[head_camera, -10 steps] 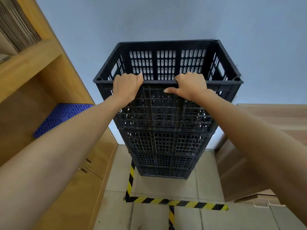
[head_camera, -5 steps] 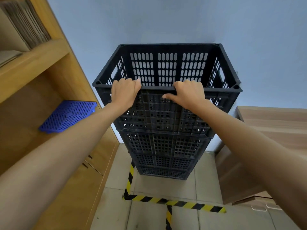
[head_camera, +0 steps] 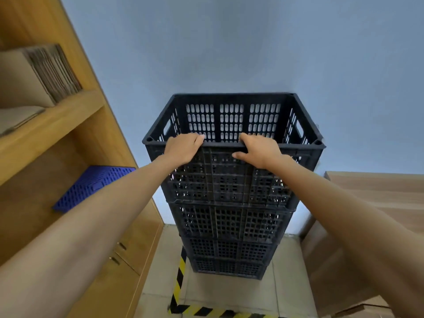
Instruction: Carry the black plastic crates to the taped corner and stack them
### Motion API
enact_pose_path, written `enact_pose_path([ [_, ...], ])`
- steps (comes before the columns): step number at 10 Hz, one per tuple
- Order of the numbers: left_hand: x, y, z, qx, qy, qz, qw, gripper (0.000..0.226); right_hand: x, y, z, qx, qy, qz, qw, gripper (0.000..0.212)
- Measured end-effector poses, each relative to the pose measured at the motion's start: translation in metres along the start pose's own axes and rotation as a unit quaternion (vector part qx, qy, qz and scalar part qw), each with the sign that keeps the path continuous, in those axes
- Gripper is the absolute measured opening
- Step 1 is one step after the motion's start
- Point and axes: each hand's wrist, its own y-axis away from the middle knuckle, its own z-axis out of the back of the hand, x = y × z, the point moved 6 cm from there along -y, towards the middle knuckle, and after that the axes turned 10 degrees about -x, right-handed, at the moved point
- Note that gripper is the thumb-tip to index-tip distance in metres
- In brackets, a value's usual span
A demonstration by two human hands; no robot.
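A tall stack of black slatted plastic crates stands on the tiled floor against the blue wall, inside the yellow-and-black floor tape [head_camera: 177, 288]. The top crate [head_camera: 231, 180] sits squarely on the crate below [head_camera: 229, 222], its open mouth facing up. My left hand [head_camera: 183, 149] curls over the near rim left of centre. My right hand [head_camera: 260, 150] grips the same rim right of centre, thumb pressed on the crate's front face. Both forearms reach up to it from the bottom corners.
A wooden shelf unit [head_camera: 52, 125] fills the left side, holding flat cardboard [head_camera: 43, 72] above and a blue plastic grid [head_camera: 91, 187] below, with cabinet doors [head_camera: 128, 255] underneath. A light wooden cabinet [head_camera: 376, 203] stands close on the right. Tiled floor shows in front of the stack.
My view has tilted up, so the stack sits lower in the frame. Both hands have stayed on the top crate's near rim.
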Motion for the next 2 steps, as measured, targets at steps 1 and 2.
enact_pose_path([
  [1, -0.004, -0.008, 0.003, 0.034, 0.058, -0.019, 0.998, 0.039, 0.000, 0.001, 0.017, 0.036, -0.035, -0.002, 0.999, 0.048],
  [2, -0.023, -0.019, 0.012, 0.102, 0.094, -0.066, 0.988, 0.032, 0.002, -0.006, 0.044, 0.026, -0.072, -0.020, 0.997, 0.039],
])
